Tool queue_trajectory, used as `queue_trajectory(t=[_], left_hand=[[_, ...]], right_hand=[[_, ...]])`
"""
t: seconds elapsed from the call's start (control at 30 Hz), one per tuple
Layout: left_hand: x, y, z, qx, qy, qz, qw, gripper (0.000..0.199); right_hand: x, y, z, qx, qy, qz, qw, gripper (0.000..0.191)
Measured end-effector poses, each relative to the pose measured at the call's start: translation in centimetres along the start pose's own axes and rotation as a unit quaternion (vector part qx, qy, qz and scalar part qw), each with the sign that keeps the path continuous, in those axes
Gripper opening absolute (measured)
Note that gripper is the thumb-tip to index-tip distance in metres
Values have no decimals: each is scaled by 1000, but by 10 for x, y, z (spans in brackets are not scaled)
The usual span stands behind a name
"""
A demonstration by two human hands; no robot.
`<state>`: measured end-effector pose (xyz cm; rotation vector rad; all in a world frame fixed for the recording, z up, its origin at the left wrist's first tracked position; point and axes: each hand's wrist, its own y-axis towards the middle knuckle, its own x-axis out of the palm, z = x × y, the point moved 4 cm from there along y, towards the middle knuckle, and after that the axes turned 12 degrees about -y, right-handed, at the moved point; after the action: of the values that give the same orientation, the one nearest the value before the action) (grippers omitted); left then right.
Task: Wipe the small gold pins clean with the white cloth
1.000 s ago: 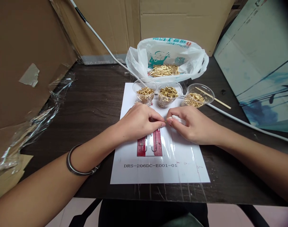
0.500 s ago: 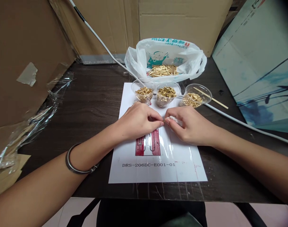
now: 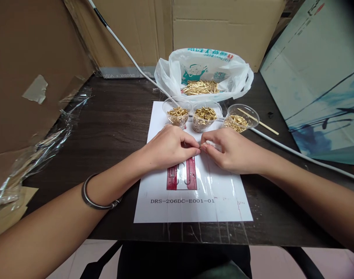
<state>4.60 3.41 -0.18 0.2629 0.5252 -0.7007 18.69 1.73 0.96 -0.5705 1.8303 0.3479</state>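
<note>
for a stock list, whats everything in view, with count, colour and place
table: 1, dark brown, middle
plastic bag: 1, white, back of table
clear cups: 3, transparent, row before the bag
small pieces: uncounted, gold, in bag and cups
thin stick: 1, pale yellow, right of centre
cable: 1, white, top left to right edge
printed sheet: 1, white and red, centre
cardboard: count unclear, brown, left and back
clear film: count unclear, transparent, left
panel: 1, pale and blue, right
wad: 1, white, in right hand
tiny piece: 1, gold, at the fingertips
bracelet: 1, grey, left forearm
left hand: 1, bare, over sheet
right hand: 1, bare, over sheet
</note>
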Motion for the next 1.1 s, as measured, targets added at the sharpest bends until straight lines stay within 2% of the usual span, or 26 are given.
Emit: queue_trajectory(t=[0.2, 0.47, 0.67, 0.87, 1.1], left_hand=[[-1, -1, -2, -1, -14, -10, 1000, 20], [-1, 0, -2, 0, -10, -15, 1000, 20], [-1, 1, -3, -1, -15, -18, 1000, 20], [-1, 0, -2, 2, -19, -19, 1000, 20], [-2, 0, -3, -18, -9, -15, 1000, 20]], right_hand=[[2, 2, 2, -15, 61, -35, 997, 18], [1, 1, 1, -25, 29, -10, 999, 17], [2, 0, -1, -33, 7, -21, 999, 16], [4, -1, -4, -33, -36, -4, 999, 15], [7, -2, -6, -42, -44, 4, 998, 16]])
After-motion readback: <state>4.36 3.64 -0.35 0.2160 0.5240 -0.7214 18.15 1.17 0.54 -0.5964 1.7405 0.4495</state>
